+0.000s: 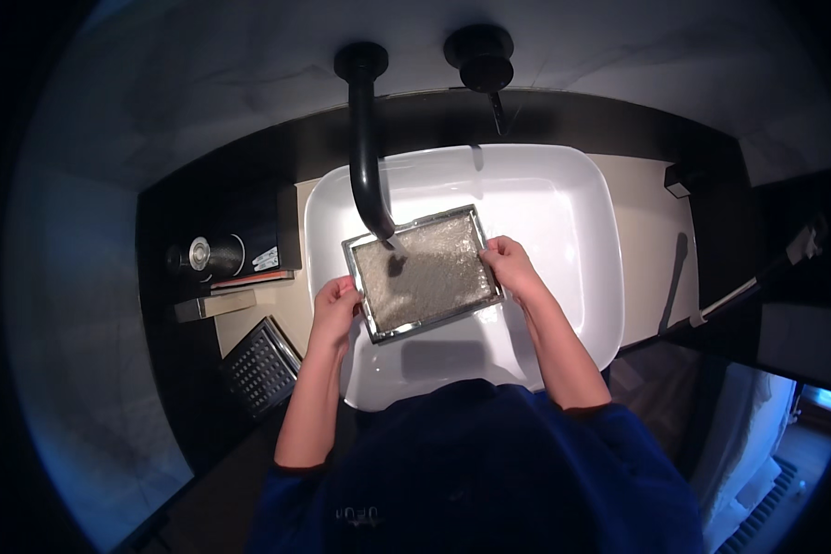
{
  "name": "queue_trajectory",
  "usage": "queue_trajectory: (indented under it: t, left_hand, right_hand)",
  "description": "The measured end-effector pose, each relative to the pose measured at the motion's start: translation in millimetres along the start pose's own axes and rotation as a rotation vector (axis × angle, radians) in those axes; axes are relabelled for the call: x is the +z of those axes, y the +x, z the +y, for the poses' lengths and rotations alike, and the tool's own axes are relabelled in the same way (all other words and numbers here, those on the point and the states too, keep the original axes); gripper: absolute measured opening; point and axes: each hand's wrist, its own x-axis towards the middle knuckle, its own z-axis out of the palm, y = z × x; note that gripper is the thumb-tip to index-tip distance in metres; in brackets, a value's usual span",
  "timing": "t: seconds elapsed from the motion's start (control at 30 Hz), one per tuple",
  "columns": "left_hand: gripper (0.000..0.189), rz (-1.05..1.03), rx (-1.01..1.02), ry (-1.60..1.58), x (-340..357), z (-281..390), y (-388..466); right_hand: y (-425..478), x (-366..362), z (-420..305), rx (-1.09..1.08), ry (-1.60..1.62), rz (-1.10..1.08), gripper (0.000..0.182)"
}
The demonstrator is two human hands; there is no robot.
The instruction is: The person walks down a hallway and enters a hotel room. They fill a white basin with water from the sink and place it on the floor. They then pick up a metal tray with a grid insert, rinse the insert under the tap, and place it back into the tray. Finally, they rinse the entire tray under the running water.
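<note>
Over the white basin (547, 228) I hold a rectangular metal-framed filter panel (429, 291), its wet-looking grey mesh facing up. My left hand (336, 308) pinches its left edge, and my right hand (509, 263) grips the right edge. The panel is tilted in the view, with its right side farther from me. The black wall spout (365, 152) ends just above its far left part and casts a dark shadow on the mesh. Whether water runs from the spout is hard to tell.
A black tap handle (486, 66) juts from the wall. Left of the basin lie a second panel with a perforated grid (262, 367), a boxy block (218, 305) and a dark ribbed cylinder (218, 255). A small dark box (678, 181) stands at the right.
</note>
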Motion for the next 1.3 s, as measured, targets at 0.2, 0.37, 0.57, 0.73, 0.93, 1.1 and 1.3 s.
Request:
queue_trajectory:
  t: [0.2,0.37,0.57,0.73,0.93,1.1,1.3]
  left_hand:
    - [0.022,-0.001,0.078,0.027,18,-12,42]
    - [0.020,0.016,0.087,0.107,27,-12,52]
    - [0.019,-0.088,0.068,0.073,36,1,44]
    - [0.017,-0.063,0.103,0.091,38,7,40]
    - [0.019,-0.070,0.122,0.100,31,7,40]
    - [0.022,-0.074,0.041,0.108,27,12,43]
    - [0.025,-0.143,0.064,0.069,29,6,44]
  right_hand:
    - [-3,-21,-13,0.038,0.169,-0.059,0.009]
    - [-8,-21,-17,0.000,0.097,0.015,0.008]
    - [-7,-23,-11,0.015,0.089,0.116,0.009]
    - [-5,-25,-14,0.075,0.228,0.060,0.010]
    - [-6,-18,-14,0.091,0.254,-0.005,0.010]
    - [-11,-20,-16,0.040,0.159,0.029,0.009]
    - [-9,-27,-10,0.088,0.182,0.043,0.008]
